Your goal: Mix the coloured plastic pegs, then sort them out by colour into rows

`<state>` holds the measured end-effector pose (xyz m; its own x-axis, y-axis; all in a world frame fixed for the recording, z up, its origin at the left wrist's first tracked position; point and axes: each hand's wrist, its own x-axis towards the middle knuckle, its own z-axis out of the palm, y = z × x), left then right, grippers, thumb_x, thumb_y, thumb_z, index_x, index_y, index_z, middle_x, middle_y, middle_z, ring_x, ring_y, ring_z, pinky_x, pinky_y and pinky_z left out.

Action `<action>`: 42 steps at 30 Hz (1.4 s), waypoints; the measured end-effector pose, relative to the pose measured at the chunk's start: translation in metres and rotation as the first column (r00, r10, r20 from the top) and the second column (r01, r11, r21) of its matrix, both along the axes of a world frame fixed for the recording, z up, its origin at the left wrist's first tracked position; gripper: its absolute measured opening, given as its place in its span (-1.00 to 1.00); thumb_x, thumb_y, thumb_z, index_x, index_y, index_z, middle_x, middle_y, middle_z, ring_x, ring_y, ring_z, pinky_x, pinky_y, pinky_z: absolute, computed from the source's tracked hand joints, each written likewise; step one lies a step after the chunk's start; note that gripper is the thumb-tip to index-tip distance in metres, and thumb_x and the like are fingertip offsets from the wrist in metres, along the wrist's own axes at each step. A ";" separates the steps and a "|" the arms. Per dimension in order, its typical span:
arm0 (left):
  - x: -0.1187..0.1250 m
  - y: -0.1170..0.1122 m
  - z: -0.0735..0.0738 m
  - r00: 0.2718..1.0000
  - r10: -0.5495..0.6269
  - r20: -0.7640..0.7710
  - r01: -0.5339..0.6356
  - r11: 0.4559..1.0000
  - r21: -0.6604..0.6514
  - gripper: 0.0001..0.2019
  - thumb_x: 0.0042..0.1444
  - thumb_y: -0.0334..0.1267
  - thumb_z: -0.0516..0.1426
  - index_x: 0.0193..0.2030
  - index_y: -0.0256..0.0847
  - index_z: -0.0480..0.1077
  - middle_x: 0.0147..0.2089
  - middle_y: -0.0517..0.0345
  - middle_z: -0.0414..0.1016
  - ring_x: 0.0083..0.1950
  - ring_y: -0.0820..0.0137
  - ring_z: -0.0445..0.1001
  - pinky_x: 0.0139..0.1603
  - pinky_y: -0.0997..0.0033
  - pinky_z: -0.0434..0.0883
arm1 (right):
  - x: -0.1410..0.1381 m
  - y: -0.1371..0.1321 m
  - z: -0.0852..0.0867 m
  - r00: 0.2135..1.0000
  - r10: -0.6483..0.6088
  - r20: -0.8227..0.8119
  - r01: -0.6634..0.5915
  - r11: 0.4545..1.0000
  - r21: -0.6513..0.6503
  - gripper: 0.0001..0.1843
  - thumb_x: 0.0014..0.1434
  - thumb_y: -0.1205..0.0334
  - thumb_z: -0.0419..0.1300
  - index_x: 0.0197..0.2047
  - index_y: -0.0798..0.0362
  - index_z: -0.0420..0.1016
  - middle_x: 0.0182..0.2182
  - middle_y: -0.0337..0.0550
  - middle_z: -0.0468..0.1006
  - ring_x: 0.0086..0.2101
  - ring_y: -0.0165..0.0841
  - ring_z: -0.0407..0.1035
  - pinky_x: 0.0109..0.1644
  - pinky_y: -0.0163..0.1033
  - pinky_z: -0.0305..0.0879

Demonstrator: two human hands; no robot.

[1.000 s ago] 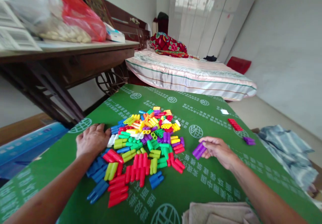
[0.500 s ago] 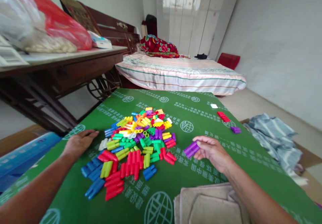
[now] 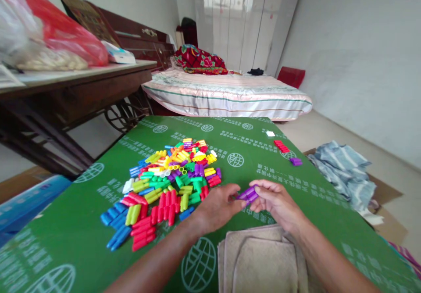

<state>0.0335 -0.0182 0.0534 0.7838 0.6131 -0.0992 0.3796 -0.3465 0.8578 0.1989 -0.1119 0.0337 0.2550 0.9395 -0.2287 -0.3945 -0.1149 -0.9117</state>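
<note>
Purple plastic building pieces (image 3: 247,195), tube-shaped and joined together, are held above the green board. My right hand (image 3: 274,201) pinches their right end between thumb and fingers. At the left end, the thumb and fingers of my left hand (image 3: 219,207) close on the same purple pieces. Left of both hands lies a heap of coloured tube pieces (image 3: 177,170) in yellow, green, blue, white and purple. Nearer me are joined red pieces (image 3: 166,205) and blue pieces (image 3: 119,238). My left forearm partly covers a blue piece (image 3: 187,214).
A folded beige cloth (image 3: 263,258) is at the board's (image 3: 158,266) near edge. Toward the far right lie a red block (image 3: 281,146), a purple block (image 3: 295,161) and a white piece (image 3: 270,133). A sewing-machine table (image 3: 108,82) stands left, a bed (image 3: 226,93) beyond.
My left hand has moved right from beside the heap to the purple pieces. My right hand still holds them. The whole view has shifted slightly.
</note>
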 end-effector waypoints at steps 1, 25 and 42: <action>0.010 -0.006 -0.005 0.999 -0.036 0.003 0.036 0.997 -0.063 -0.75 -0.02 -0.07 0.11 -0.33 -0.19 0.45 -0.39 0.13 0.50 -0.36 0.37 0.46 -0.34 0.39 0.40 | 0.002 -0.003 0.000 1.000 -0.008 -0.002 0.008 1.000 0.005 -0.57 -0.11 0.03 0.41 -0.24 0.12 0.50 -0.59 -0.14 0.57 -0.59 -0.38 0.45 -0.50 -0.33 0.34; 0.089 -0.007 -0.031 0.925 0.149 -0.351 -0.056 0.964 0.260 -0.81 0.07 -0.18 0.06 -0.51 -0.17 0.32 -0.53 0.26 0.32 -0.48 0.48 0.23 -0.44 0.45 0.02 | 0.141 -0.052 -0.033 0.061 0.257 0.964 0.543 0.802 -0.248 -0.55 0.23 0.16 0.03 0.15 0.10 0.39 0.03 0.10 0.46 -0.08 -0.13 0.44 -0.07 -0.10 0.32; 0.082 -0.008 -0.057 0.963 0.216 -0.160 -0.176 0.957 0.231 -0.90 0.06 -0.20 0.09 -0.35 -0.13 0.39 -0.46 0.30 0.40 -0.45 0.51 0.27 -0.42 0.51 0.07 | 0.183 -0.005 -0.039 -0.058 0.354 0.933 0.625 0.742 -0.243 -0.53 0.24 -0.01 0.06 0.15 0.01 0.30 -0.06 0.02 0.53 -0.07 -0.17 0.43 -0.13 -0.18 0.30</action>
<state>0.1157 -0.0262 -0.0039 0.6268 0.7752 -0.0788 0.6005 -0.4161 0.6828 0.3822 -0.1167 -0.0057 0.7503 0.6573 0.0704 0.6609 -0.7438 -0.0993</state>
